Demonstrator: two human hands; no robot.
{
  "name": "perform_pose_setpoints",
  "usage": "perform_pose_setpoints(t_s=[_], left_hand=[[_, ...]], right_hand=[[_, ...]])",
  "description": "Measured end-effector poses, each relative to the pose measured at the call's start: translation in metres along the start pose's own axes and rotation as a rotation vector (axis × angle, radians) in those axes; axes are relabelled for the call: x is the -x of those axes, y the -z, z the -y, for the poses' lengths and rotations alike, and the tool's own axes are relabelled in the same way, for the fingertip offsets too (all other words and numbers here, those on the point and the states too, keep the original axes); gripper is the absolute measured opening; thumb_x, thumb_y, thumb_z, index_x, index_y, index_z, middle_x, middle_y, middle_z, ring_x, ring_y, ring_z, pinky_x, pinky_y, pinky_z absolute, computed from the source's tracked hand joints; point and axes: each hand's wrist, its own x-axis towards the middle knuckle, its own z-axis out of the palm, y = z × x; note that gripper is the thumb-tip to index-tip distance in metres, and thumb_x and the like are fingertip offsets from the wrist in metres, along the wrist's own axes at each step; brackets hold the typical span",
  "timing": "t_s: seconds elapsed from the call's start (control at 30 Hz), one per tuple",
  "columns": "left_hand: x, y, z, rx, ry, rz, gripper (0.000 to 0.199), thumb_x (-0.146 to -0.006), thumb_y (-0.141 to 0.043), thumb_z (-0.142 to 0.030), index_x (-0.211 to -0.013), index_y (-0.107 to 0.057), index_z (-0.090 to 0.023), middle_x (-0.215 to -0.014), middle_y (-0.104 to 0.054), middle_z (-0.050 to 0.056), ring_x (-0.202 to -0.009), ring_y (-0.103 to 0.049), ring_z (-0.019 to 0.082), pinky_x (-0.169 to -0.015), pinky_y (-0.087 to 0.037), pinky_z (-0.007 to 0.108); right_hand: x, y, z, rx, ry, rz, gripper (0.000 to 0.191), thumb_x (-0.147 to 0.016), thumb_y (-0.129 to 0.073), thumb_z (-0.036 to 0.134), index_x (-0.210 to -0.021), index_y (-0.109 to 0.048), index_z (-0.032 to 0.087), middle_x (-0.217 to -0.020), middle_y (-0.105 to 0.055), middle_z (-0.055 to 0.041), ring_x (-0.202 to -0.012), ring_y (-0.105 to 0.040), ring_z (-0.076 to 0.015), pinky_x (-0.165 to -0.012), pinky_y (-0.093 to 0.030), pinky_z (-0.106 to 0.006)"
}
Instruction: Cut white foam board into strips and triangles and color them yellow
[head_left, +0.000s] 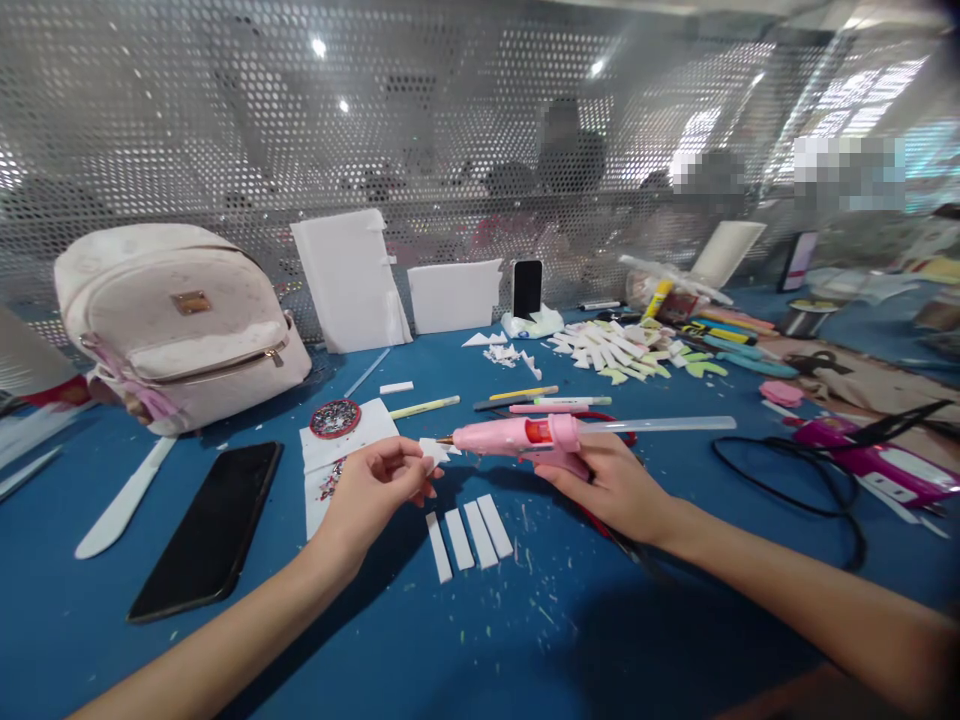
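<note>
My right hand (pixel 611 485) is wrapped round the handle of a pink glue gun (pixel 499 437), with a long clear glue stick (pixel 667 425) jutting from its back end. The gun's nozzle points left and meets, or nearly meets, a small white foam piece (pixel 433 450). Thumb and fingers of my left hand (pixel 382 475) pinch that piece; its exact shape is partly hidden. Below the nozzle, several white foam strips (pixel 480 533) lie side by side on the blue table (pixel 525 640).
Left are a black phone (pixel 206 530), a white plastic knife (pixel 127 500) and a pale backpack (pixel 180 330). Pens (pixel 517 397) lie beyond the gun, before a pile of foam scraps (pixel 607 350). A purple power strip (pixel 877 460) with a black cord sits right. Foam boards (pixel 349 280) lean behind.
</note>
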Motion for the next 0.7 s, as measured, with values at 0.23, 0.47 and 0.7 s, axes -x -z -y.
perform_pose_setpoints(t_s=[0.23, 0.47, 0.7], left_hand=[[0.0015, -0.0015, -0.0024, -0.070, -0.014, -0.003, 0.022, -0.079, -0.079, -0.037, -0.079, -0.071, -0.017, -0.068, -0.072, 0.002, -0.055, -0.064, 0.013, -0.055, -0.052, 0.023], [0.0019, -0.0030, -0.0035, -0.089, -0.024, -0.004, 0.023, -0.079, -0.080, -0.038, -0.079, -0.071, -0.017, -0.064, -0.070, 0.002, -0.054, -0.064, 0.013, -0.055, -0.052, 0.023], [0.0033, -0.0060, -0.0077, -0.085, -0.044, -0.031, 0.025, -0.074, -0.082, -0.039, -0.074, -0.071, -0.017, -0.064, -0.071, 0.002, -0.052, -0.064, 0.013, -0.052, -0.052, 0.022]], right_hand=[[-0.0006, 0.0020, 0.0065, 0.103, 0.006, -0.011, 0.042, -0.100, -0.050, 0.053, -0.076, -0.063, 0.021, -0.058, -0.054, -0.0003, -0.051, -0.046, -0.0166, -0.050, -0.038, -0.029], [-0.0015, 0.0018, 0.0070, 0.104, 0.013, 0.010, 0.042, -0.102, -0.048, 0.053, -0.080, -0.065, 0.021, -0.058, -0.053, 0.0000, -0.051, -0.045, -0.0163, -0.049, -0.035, -0.029], [-0.0004, 0.0017, 0.0063, 0.114, -0.007, 0.020, 0.042, -0.101, -0.049, 0.053, -0.086, -0.069, 0.020, -0.055, -0.053, 0.0000, -0.049, -0.045, -0.0171, -0.049, -0.035, -0.030]])
